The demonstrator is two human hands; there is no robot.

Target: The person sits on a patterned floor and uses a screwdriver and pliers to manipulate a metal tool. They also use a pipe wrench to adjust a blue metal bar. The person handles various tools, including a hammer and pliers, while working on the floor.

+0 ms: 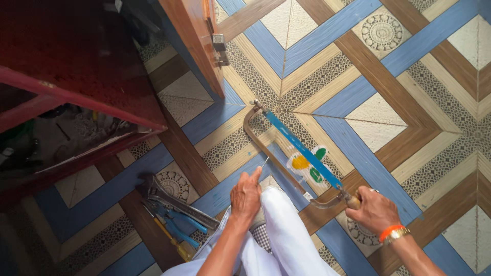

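Floor: patterned covering in blue, brown and cream bands with round ornaments; carries everything in view.
Cabinet: dark red wood, upper left, open underneath with dim clutter inside; well apart from both hands.
Door edge: orange-brown panel standing upright beside the cabinet, small metal latch on its face.
Knee: clothed in white, raised at bottom centre, between the two hands.
Hacksaw: bowed brown frame with a blue blade; long axis diagonal, from upper left down to lower right; far end near the door edge, handle end inside the right hand.
Sticker: white patch with yellow and green blobs, lying on the floor under the middle of the blade.
Wrench: heavy grey metal, lying on the floor left of the knee.
Pliers: blue-handled, just beside the wrench, with a yellow-handled tool alongside.
Right hand: fingers wrapped closed round the hacksaw handle; orange band and metal bracelet at the wrist.
Left hand: resting on the knee, fingers pressed together, fingertips pinching a thin pale pin that points toward the frame.
Pin: tiny, tip just short of the frame's lower side; whether touching, cannot tell.
Key relation: saw runs up and left from the right hand; left hand nearer the middle of the frame, right hand at the handle end.
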